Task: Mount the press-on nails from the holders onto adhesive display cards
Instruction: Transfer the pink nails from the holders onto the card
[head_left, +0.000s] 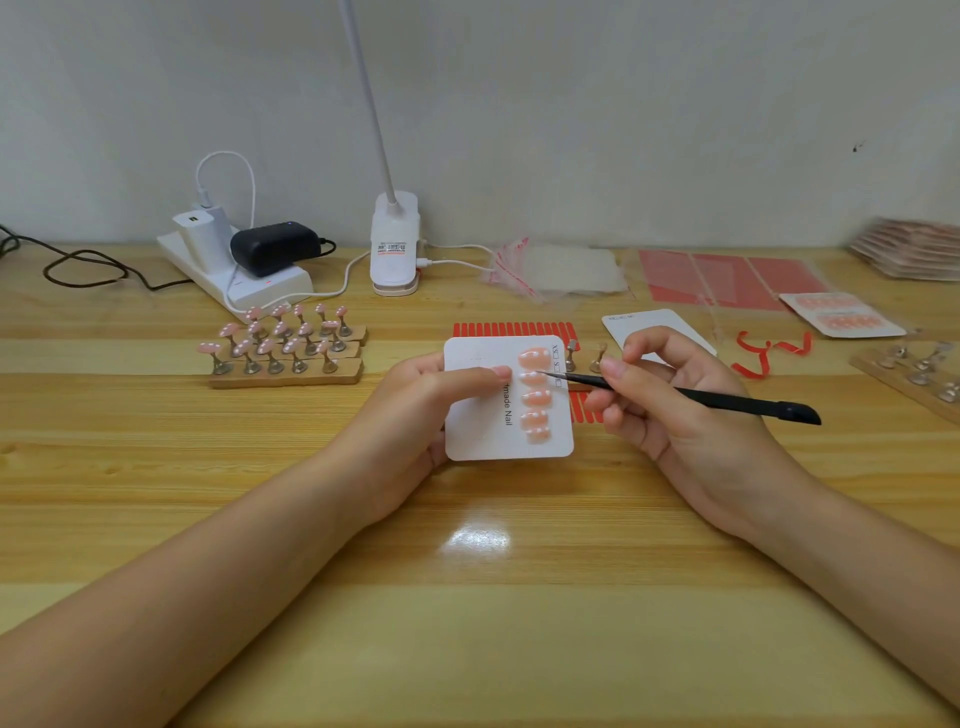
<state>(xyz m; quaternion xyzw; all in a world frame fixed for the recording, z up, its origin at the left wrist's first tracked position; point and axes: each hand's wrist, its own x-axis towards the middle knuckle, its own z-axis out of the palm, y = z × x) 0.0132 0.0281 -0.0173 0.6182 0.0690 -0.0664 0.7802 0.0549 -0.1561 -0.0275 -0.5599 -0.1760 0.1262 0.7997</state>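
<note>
Display card (485, 415) gripped in left hand (415, 400), thumb bracing beside nails (535, 397); right hand (670, 405) fingers pinching tweezers (691, 397), tip at second nail for seating.

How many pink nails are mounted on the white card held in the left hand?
5, in one column along the card's right side: top, second at the tool tip beside the left thumb, third, fourth, bottom. None seems hidden.

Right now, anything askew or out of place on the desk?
Mostly tidy. One oddity: a loose red strip lies curled on the table right of the blank card, like discarded backing. Nails on the held card sit in a straight column.
</note>
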